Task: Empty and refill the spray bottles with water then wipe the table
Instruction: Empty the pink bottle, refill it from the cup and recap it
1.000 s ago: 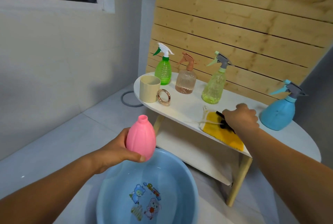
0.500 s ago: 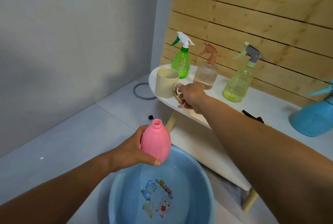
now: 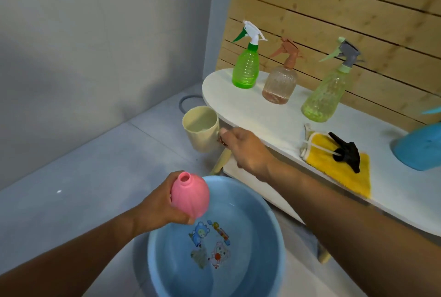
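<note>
I see the blue basin on the floor holding shallow water. My right hand has lifted the cream cup off the surface; its fingers grip the handle. My left hand's fingers wrap the uncapped pink bottle above the basin.

Just two bare arms coming in from the bottom of the frame, no sleeves, watch, rings or gloves anywhere. Left hand enters from lower left, right hand from lower right. Short plain nails, one thumbnail shows near the frame's middle.
</note>
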The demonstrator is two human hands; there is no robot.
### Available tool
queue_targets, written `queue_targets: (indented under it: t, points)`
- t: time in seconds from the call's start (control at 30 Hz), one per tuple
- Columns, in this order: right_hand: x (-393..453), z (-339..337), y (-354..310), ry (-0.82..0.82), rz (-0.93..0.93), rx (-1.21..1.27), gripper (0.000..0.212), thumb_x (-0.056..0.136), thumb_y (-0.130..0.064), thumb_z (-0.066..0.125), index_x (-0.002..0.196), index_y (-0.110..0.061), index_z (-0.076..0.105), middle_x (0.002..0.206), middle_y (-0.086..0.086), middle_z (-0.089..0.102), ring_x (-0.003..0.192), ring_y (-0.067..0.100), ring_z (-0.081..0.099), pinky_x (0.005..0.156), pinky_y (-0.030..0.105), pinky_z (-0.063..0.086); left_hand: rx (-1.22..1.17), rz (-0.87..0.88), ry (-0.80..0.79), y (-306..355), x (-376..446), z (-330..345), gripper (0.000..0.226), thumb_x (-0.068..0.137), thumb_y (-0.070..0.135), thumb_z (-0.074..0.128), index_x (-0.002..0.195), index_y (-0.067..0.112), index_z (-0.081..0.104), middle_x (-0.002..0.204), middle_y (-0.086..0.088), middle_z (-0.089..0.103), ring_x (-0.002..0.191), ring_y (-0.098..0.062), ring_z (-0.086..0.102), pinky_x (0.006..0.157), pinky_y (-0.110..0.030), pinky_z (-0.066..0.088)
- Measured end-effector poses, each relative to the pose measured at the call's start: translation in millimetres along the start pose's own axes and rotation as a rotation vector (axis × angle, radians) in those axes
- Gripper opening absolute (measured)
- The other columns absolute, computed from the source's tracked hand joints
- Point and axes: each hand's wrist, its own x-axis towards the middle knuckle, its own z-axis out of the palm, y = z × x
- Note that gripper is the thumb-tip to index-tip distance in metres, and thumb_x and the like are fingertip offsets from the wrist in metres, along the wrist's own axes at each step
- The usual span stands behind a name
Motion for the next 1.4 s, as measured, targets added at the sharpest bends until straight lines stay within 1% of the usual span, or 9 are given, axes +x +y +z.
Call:
queue_targets:
  t: [0.17, 0.3, 0.47, 0.57, 0.63, 0.77, 0.97, 1.2, 1.4]
  points:
    - [-6.3, 18.5, 43.5, -0.079, 0.077, -0.116, 0.048, 0.104, -0.049, 0.044, 0.089, -0.007, 0.062, 0.084, 0.005, 0.066, 0.075, 0.019, 0.060, 0.072, 0.038, 0.047, 0.016, -0.015, -0.009, -26.1, -2.5, 3.6, 0.102, 0.052, 0.019, 0.103, 0.130, 0.053, 0.048, 0.122, 0.030, 0.059, 0.119, 0.000, 0.059, 0.081, -0.024, 0.060]
    - [-2.6, 30.0, 97.8, -0.155, 0.205, -0.259, 0.044, 0.105, -0.048, 0.039, 0.086, -0.013, 0.057, 0.082, 0.001, 0.059, 0.073, 0.017, 0.052, 0.063, 0.032, 0.039, 0.045, -0.035, -0.002, -45.0, 2.2, 5.7, 0.105, 0.052, 0.022, 0.103, 0.138, 0.043, 0.046, 0.124, 0.030, 0.057, 0.120, 0.000, 0.057, 0.084, -0.024, 0.059]
    - [-2.7, 52.6, 160.5, -0.310, 0.294, -0.446, 0.039, 0.109, -0.032, 0.035, 0.105, -0.007, 0.064, 0.112, 0.014, 0.066, 0.102, 0.029, 0.061, 0.084, 0.037, 0.044, 0.091, -0.045, -0.006, -63.9, 10.7, 9.4, 0.104, 0.056, 0.019, 0.102, 0.139, 0.043, 0.044, 0.126, 0.030, 0.056, 0.121, -0.001, 0.057, 0.088, -0.028, 0.059]
    - [-6.6, 66.3, 188.4, -0.319, 0.313, -0.551, 0.035, 0.108, -0.034, 0.037, 0.100, -0.013, 0.065, 0.109, 0.008, 0.070, 0.094, 0.022, 0.063, 0.077, 0.031, 0.045, 0.101, -0.055, -0.015, -72.5, 17.2, 12.4, 0.105, 0.057, 0.023, 0.101, 0.141, 0.043, 0.042, 0.127, 0.027, 0.057, 0.121, -0.004, 0.058, 0.093, -0.029, 0.058]
    - [-9.2, 76.6, 203.7, -0.380, 0.304, -0.667, 0.030, 0.108, -0.031, 0.039, 0.105, -0.017, 0.066, 0.110, 0.004, 0.069, 0.103, 0.026, 0.066, 0.083, 0.034, 0.051, 0.114, -0.053, -0.019, -74.1, 22.0, 12.9, 0.106, 0.056, 0.027, 0.101, 0.141, 0.045, 0.042, 0.127, 0.027, 0.057, 0.120, -0.003, 0.058, 0.094, -0.029, 0.057]
    - [-8.5, 97.4, 214.7, -0.361, 0.311, -0.839, 0.032, 0.108, -0.035, 0.040, 0.121, -0.022, 0.066, 0.122, 0.003, 0.068, 0.118, 0.029, 0.064, 0.091, 0.033, 0.049, 0.108, -0.048, -0.020, -73.9, 32.4, 8.6, 0.107, 0.055, 0.032, 0.101, 0.141, 0.050, 0.040, 0.130, 0.028, 0.055, 0.122, -0.001, 0.056, 0.091, -0.025, 0.058]
    - [0.6, 128.5, 209.0, -0.431, 0.270, -1.018, 0.029, 0.102, -0.022, 0.051, 0.127, -0.019, 0.065, 0.126, 0.005, 0.068, 0.118, 0.030, 0.066, 0.095, 0.043, 0.054, 0.188, -0.031, -0.034, -81.3, 36.4, -1.8, 0.107, 0.059, 0.033, 0.101, 0.142, 0.054, 0.036, 0.131, 0.032, 0.053, 0.122, 0.003, 0.055, 0.090, -0.019, 0.057]
    - [11.1, 142.4, 198.9, -0.389, 0.334, -0.788, 0.023, 0.099, -0.022, 0.053, 0.116, -0.018, 0.067, 0.117, 0.007, 0.070, 0.111, 0.031, 0.067, 0.092, 0.037, 0.052, 0.231, -0.010, -0.029, -78.9, 33.9, -12.8, 0.106, 0.060, 0.036, 0.100, 0.144, 0.051, 0.036, 0.134, 0.030, 0.053, 0.124, -0.003, 0.056, 0.093, -0.029, 0.060]
    - [5.4, 116.5, 191.3, -0.319, 0.424, -0.268, 0.035, 0.107, -0.029, 0.043, 0.092, -0.006, 0.065, 0.086, 0.006, 0.058, 0.077, 0.019, 0.051, 0.069, 0.030, 0.039, 0.271, 0.015, -0.046, -66.3, 24.1, -20.5, 0.103, 0.062, 0.034, 0.101, 0.143, 0.046, 0.039, 0.132, 0.032, 0.052, 0.124, 0.002, 0.054, 0.090, -0.026, 0.060]
